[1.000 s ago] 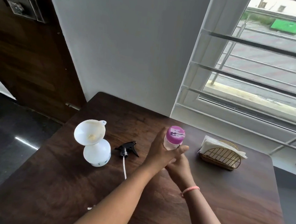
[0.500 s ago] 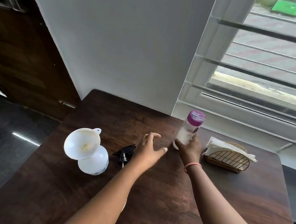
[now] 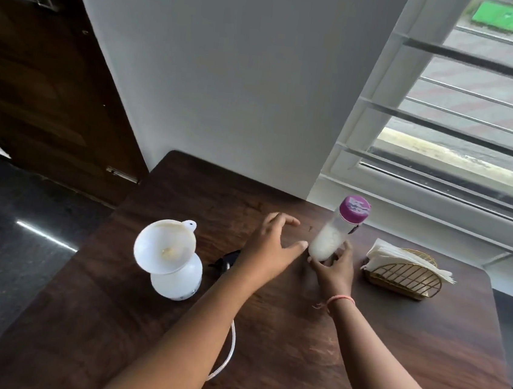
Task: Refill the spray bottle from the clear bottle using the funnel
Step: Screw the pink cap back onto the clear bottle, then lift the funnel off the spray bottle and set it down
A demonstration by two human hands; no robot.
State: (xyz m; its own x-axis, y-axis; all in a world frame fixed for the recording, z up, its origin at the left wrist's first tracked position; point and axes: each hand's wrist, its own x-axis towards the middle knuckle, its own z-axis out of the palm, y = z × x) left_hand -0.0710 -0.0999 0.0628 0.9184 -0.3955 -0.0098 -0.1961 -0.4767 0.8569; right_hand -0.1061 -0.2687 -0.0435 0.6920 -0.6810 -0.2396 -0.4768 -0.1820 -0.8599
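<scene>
A clear bottle [image 3: 331,237] with a purple cap stands on the dark wooden table [image 3: 281,339] near the window, holding a little whitish liquid. My right hand [image 3: 334,270] grips its base. My left hand [image 3: 270,246] hovers just left of it with fingers spread, the thumb tip near the bottle. The white spray bottle [image 3: 178,279] stands at the left with a white funnel [image 3: 164,246] seated in its neck. Its black spray head [image 3: 226,261] lies on the table behind my left arm, the clear tube [image 3: 225,359] trailing toward me.
A gold wire holder with white napkins [image 3: 405,273] sits right of the clear bottle. A white wall and a barred window [image 3: 465,127] border the table's far side. A dark wooden door [image 3: 39,76] and dark floor lie to the left.
My right hand has carried the capped clear bottle away toward the window and set it upright on the table. My left hand has come off the cap and opened.
</scene>
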